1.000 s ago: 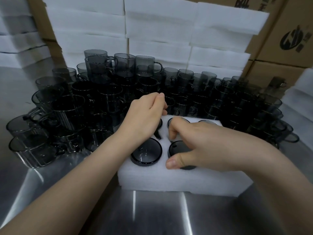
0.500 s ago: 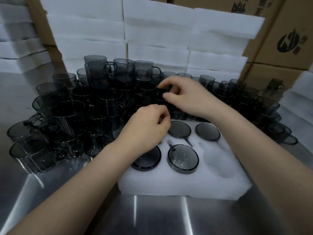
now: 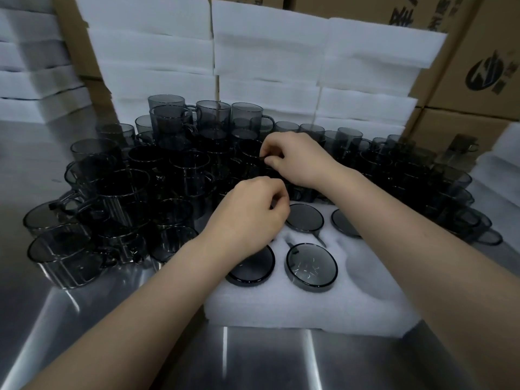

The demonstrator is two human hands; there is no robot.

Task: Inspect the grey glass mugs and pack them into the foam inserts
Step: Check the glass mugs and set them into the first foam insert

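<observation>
Foam insert — four mugs, right hand pinching one piled mug, left hand curled, hold unclear

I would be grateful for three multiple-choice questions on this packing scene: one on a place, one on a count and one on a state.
1. Where in the foam insert is the empty cavity?
A. near right corner
B. near left corner
C. far middle

2. How many mug bases show in the insert?
A. two
B. four
C. seven

3. How do the packed mugs sit?
A. on their sides
B. upright, mouths up
C. upside down, bases up

Answers:
1 A: the bare hollow lies at the insert's near right.
2 B: two show in the near row and two in the far row. The left hand hides the far left spot.
3 C: only flat round bases face up.
</observation>
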